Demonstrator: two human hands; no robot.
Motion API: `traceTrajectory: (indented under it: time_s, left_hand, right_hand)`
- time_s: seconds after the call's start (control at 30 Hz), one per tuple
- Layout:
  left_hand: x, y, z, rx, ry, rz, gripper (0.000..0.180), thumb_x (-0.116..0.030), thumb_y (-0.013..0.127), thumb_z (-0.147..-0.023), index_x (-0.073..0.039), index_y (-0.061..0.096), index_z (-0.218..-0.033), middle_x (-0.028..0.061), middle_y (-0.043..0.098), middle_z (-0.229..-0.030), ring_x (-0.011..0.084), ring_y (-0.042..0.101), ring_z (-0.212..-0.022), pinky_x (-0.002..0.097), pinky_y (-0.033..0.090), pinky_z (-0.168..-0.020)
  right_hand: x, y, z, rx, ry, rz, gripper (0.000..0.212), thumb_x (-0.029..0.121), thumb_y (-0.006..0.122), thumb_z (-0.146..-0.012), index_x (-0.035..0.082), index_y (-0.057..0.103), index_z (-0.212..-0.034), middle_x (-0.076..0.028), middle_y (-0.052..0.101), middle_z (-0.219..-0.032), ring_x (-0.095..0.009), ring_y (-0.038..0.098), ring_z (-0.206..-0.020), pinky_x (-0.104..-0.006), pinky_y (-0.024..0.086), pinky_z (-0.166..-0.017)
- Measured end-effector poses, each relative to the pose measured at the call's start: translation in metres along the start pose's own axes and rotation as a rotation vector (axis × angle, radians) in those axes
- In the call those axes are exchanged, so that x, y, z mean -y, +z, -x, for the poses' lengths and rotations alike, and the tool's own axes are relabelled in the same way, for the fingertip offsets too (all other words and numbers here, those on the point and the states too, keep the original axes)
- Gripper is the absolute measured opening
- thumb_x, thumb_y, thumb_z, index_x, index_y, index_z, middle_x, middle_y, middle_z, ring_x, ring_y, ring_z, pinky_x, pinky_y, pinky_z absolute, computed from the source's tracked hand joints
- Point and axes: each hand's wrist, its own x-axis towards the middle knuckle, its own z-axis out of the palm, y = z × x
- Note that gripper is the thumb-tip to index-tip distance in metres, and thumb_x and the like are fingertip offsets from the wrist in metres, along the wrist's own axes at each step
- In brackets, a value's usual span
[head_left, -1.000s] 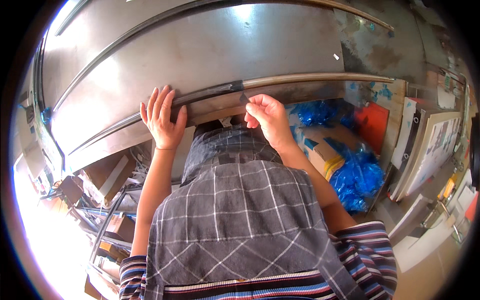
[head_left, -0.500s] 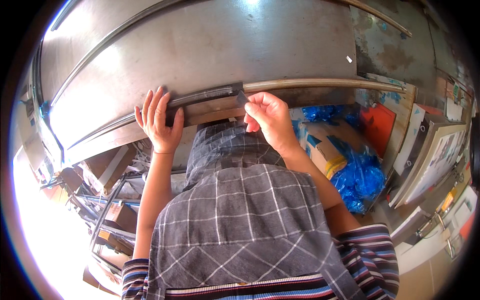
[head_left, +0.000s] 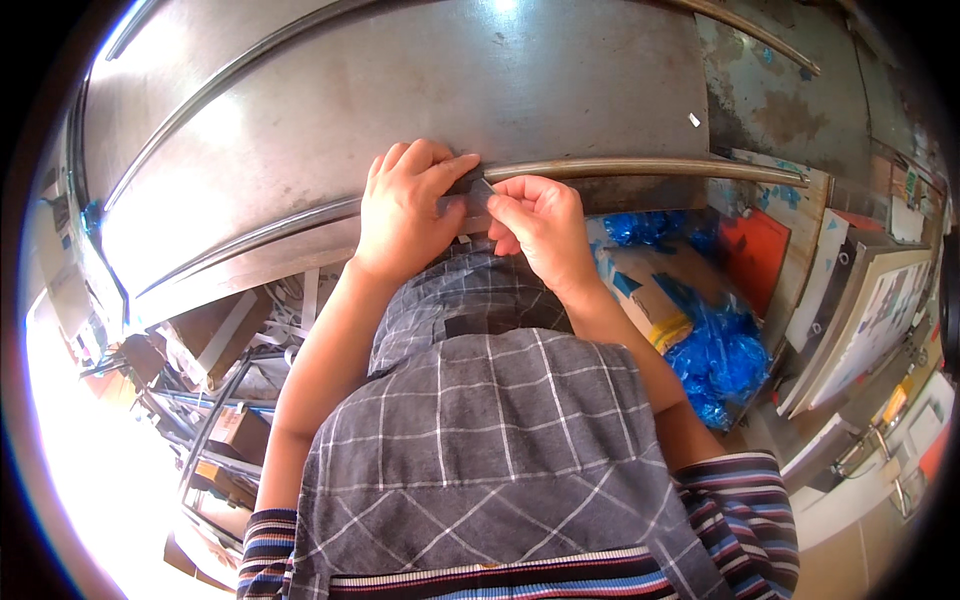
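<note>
A long metal tube (head_left: 640,167) runs along the near edge of the metal tabletop (head_left: 560,95). At its middle a thin dark strip (head_left: 481,188), perhaps tape, shows between my hands. The thumb and fingertips of my right hand (head_left: 545,228) pinch the strip's free corner just below the tube. My left hand (head_left: 405,215) is curled over the tube close beside it, index finger reaching to the strip and thumb underneath. The left hand covers the part of the tube where the dark covering lies.
More tubes lie farther back, one of them a curved-looking tube (head_left: 230,72). Below the right side sits a cardboard box (head_left: 640,275) with blue plastic wrap (head_left: 715,365). Boxes and a metal frame (head_left: 215,425) stand at lower left. Flat panels (head_left: 860,325) lean at right.
My left hand has slid right along the tube, from lying spread on it to curling over it beside the right hand. The right hand keeps its pinch, almost in place.
</note>
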Motion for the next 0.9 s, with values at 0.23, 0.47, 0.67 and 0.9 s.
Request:
traceTrajectory:
  time_s: [0.23, 0.47, 0.67, 0.9]
  left_hand:
    - [0.016, 0.000, 0.005, -0.075, 0.072, -0.003, 0.048, -0.004, 0.073, -0.061, -0.014, 0.072, -0.108, 0.0039, 0.062, -0.095, 0.0250, 0.059, -0.089, 0.0371, 0.049, -0.081]
    - [0.020, 0.001, 0.011, -0.124, 0.114, -0.046, 0.048, -0.008, 0.077, -0.062, -0.015, 0.072, -0.109, 0.0033, 0.062, -0.094, 0.0243, 0.059, -0.085, 0.0357, 0.051, -0.074]
    - [0.030, 0.000, 0.014, -0.174, 0.178, -0.057, 0.049, -0.007, 0.078, -0.062, -0.016, 0.072, -0.110, 0.0019, 0.062, -0.093, 0.0232, 0.059, -0.085, 0.0352, 0.050, -0.073]
    - [0.035, -0.007, 0.019, -0.151, 0.221, -0.065, 0.049, -0.002, 0.075, -0.067, -0.013, 0.071, -0.114, 0.0039, 0.064, -0.100, 0.0241, 0.060, -0.094, 0.0363, 0.050, -0.080]
  right_hand:
    - [-0.019, 0.010, -0.003, -0.012, -0.118, -0.008, 0.017, 0.009, 0.066, -0.091, -0.006, 0.066, -0.099, -0.006, 0.066, -0.075, -0.009, 0.061, -0.061, -0.0229, 0.052, -0.053]
    - [-0.004, -0.020, -0.009, -0.014, -0.244, 0.054, 0.015, 0.009, 0.065, -0.092, -0.002, 0.068, -0.102, -0.004, 0.066, -0.076, -0.007, 0.061, -0.062, -0.0212, 0.051, -0.055]
    - [0.037, -0.048, -0.045, -0.263, -0.653, 0.522, 0.015, 0.012, 0.067, -0.090, 0.003, 0.069, -0.101, -0.004, 0.067, -0.073, -0.011, 0.062, -0.060, -0.0234, 0.050, -0.054]
    - [0.063, -0.123, -0.075, -0.599, -1.130, 1.280, 0.037, 0.038, 0.071, -0.085, 0.008, 0.071, -0.106, -0.012, 0.069, -0.105, -0.031, 0.062, -0.102, -0.0423, 0.048, -0.089]
